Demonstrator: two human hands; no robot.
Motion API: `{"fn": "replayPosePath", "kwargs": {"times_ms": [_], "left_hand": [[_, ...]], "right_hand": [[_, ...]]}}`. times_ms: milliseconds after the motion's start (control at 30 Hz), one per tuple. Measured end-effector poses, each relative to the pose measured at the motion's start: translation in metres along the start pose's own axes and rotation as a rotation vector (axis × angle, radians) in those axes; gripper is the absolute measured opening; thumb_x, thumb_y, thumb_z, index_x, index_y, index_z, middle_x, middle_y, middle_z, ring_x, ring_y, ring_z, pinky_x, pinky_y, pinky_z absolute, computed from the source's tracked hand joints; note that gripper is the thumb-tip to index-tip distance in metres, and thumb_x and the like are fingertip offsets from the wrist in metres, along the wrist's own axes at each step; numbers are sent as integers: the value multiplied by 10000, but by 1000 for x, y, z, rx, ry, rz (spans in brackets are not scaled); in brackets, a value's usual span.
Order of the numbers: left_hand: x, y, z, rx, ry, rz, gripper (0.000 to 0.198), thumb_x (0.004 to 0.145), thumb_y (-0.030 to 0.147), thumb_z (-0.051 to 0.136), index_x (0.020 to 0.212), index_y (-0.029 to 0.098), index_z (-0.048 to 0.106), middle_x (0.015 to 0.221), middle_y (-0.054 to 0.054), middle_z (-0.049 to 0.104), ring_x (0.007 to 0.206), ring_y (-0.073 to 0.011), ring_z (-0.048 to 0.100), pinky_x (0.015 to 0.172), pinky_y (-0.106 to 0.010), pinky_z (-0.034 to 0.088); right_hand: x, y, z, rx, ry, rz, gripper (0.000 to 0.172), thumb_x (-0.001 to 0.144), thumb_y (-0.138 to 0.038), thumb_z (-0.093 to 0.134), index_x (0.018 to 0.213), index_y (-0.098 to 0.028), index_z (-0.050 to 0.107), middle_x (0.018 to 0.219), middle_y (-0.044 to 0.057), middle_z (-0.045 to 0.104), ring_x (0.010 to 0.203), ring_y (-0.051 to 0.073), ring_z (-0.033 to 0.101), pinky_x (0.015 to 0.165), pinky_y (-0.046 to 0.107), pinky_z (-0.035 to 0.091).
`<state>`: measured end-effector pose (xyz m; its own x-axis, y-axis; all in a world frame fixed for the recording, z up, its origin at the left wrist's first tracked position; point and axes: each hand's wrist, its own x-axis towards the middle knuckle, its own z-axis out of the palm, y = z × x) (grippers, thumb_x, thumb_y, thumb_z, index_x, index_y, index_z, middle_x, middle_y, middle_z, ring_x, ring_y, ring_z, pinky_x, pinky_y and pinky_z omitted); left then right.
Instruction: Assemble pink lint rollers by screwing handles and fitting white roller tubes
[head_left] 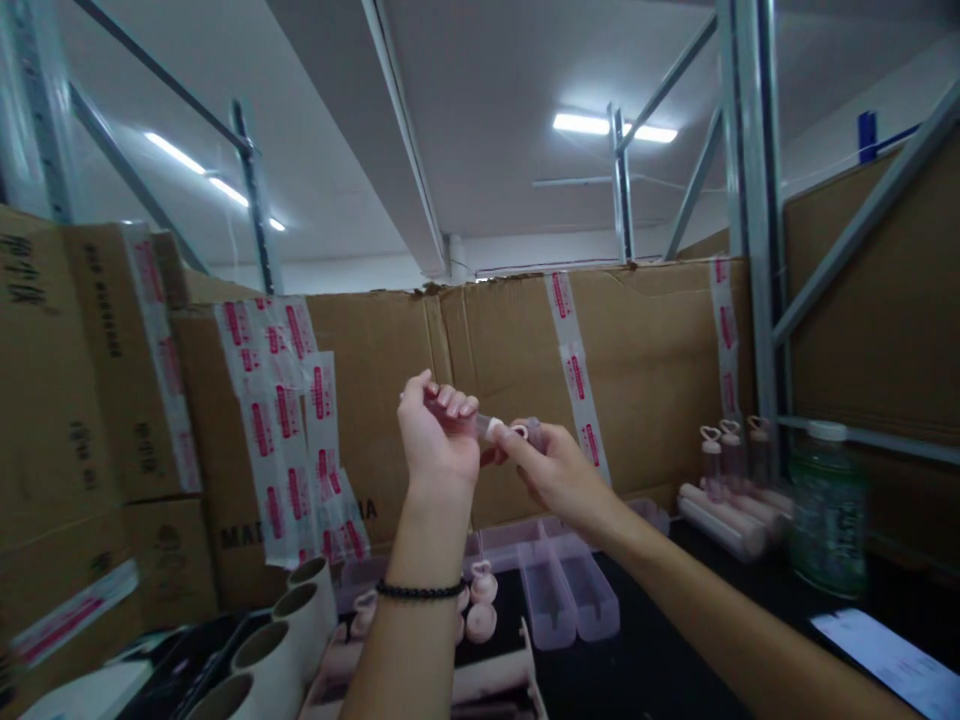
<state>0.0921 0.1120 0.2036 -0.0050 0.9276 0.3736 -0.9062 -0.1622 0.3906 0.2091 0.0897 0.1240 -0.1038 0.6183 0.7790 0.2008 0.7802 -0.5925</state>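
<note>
My left hand [437, 437] is raised in front of me, fingers wrapped round a small pink tube [459, 418]. My right hand [553, 466] meets it from the right and pinches the tube's clear cap end [529, 431]. A black bead bracelet [420, 590] circles my left wrist. Below the hands, several pink heart-topped caps [481, 600] lie on the black table [660, 660].
Clear pink trays [570, 590] lie on the table. Finished heart-capped tubes [731, 455] stand at the right above lying pink tubes [724, 515], beside a green bottle [827, 520]. Cardboard rolls [289, 625] sit at lower left. Taped cardboard boxes [360, 400] wall the back and left.
</note>
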Motion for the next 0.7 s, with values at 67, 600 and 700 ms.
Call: {"fn": "replayPosePath", "kwargs": {"times_ms": [67, 600, 700], "left_hand": [[2, -3, -1, -20, 70, -27, 443, 1011, 155, 446, 585, 173, 328, 469, 101, 239, 334, -31, 242, 342, -149, 242], [28, 78, -38, 439, 85, 32, 379, 960, 352, 544, 622, 206, 452, 466, 32, 428, 366, -96, 385, 362, -215, 364], [24, 70, -33, 665, -3, 195, 290, 956, 259, 518, 673, 201, 522, 547, -16, 547, 446, -132, 499, 466, -241, 444]], "right_hand": [[-2, 2, 2, -31, 27, -51, 529, 1064, -589, 451, 781, -151, 542, 673, -28, 468, 553, 108, 419, 566, 236, 380], [-9, 2, -41, -569, -579, 95, 333, 1072, -350, 548, 839, -132, 640, 751, -1, 616, 675, 131, 582, 718, 285, 496], [-16, 33, -22, -691, -744, 247, 297, 1056, -376, 596, 926, -114, 650, 816, 15, 635, 709, 138, 626, 741, 312, 569]]}}
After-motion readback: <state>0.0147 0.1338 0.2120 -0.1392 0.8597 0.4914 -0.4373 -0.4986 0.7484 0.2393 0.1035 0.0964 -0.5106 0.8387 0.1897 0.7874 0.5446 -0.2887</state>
